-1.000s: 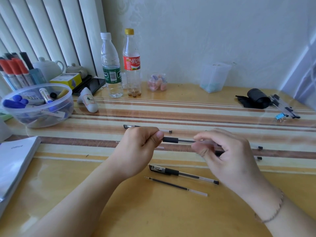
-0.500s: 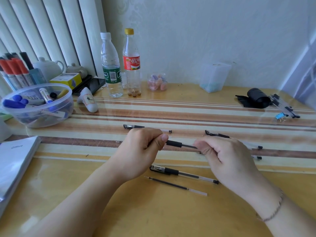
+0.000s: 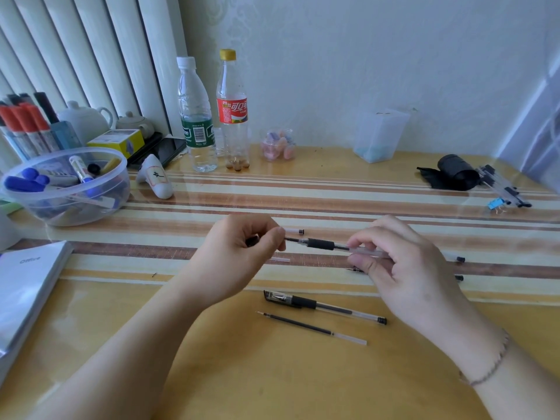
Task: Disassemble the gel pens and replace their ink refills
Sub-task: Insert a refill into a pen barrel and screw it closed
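Nearest us on the table [image 3: 272,386] lies a loose refill [image 3: 312,328], its long axis running left to right with the tip at the left. Just beyond it lies a capped pen [image 3: 324,304], nearly parallel.

Above these we hold the pen [image 3: 321,244] we are working on, also lying left to right, clear of the table. Our right hand [image 3: 403,265] has its fingers closed around the clear barrel, just right of the black grip. Our left hand [image 3: 242,253] pinches thumb and forefinger narrowly at the pen's left end, where a thin dark rod shows between the fingertips and the grip; whether that is the refill tip or the nose cone we cannot tell.

So the coming move likely runs along this 1 axis: the left hand sits at the tip end, in line with the barrel, and is the nearer hand for anything going in or out there.

Farther back, more pens lie beside our hands, and 2 bottles [image 3: 212,116] stand by the wall.
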